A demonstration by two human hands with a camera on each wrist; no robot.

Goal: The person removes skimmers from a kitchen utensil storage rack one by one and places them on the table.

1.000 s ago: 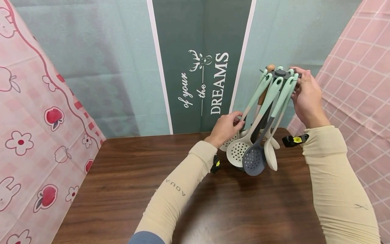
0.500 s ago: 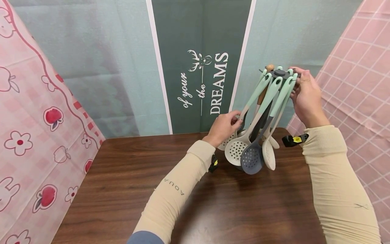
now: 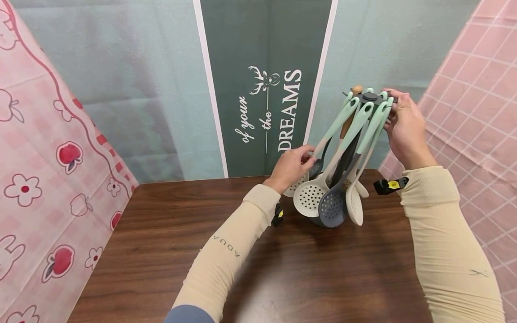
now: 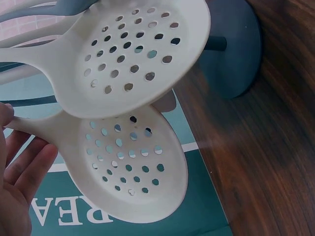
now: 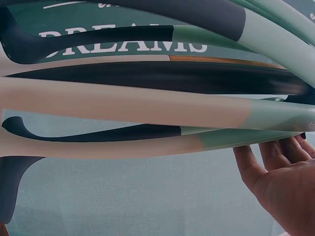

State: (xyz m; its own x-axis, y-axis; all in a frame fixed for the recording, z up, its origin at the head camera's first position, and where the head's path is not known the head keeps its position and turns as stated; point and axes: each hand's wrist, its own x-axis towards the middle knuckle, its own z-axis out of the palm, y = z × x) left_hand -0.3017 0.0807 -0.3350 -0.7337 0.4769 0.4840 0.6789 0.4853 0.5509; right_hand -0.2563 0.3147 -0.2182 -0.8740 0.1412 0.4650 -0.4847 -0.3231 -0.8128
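Note:
A dark rotating utensil rack (image 3: pixel 370 97), hung with mint-handled kitchen tools, stands at the back right of the table. My left hand (image 3: pixel 290 167) pinches the neck of a white skimmer (image 4: pixel 130 172), whose perforated bowl hangs at the rack's left side. My right hand (image 3: pixel 407 128) grips the rack's top at its right edge, thumb in front and fingers partly hidden behind. Between the hands hang another white skimmer (image 3: pixel 310 200), a grey skimmer (image 3: pixel 332 208) and a white spoon-shaped tool (image 3: pixel 354 208). The rack's round base (image 4: pixel 241 59) shows in the left wrist view.
The brown wood-grain table (image 3: pixel 169 251) extends to the left and front. A green and blue cloth (image 3: pixel 258 40) with lettering hangs behind the rack. Pink patterned cloths hang at the left (image 3: pixel 44 179) and right (image 3: pixel 480 125).
My left hand has moved a little to the left with the skimmer. The other tools' lower ends have shifted slightly left too, while my right hand has stayed almost still at the rack's top.

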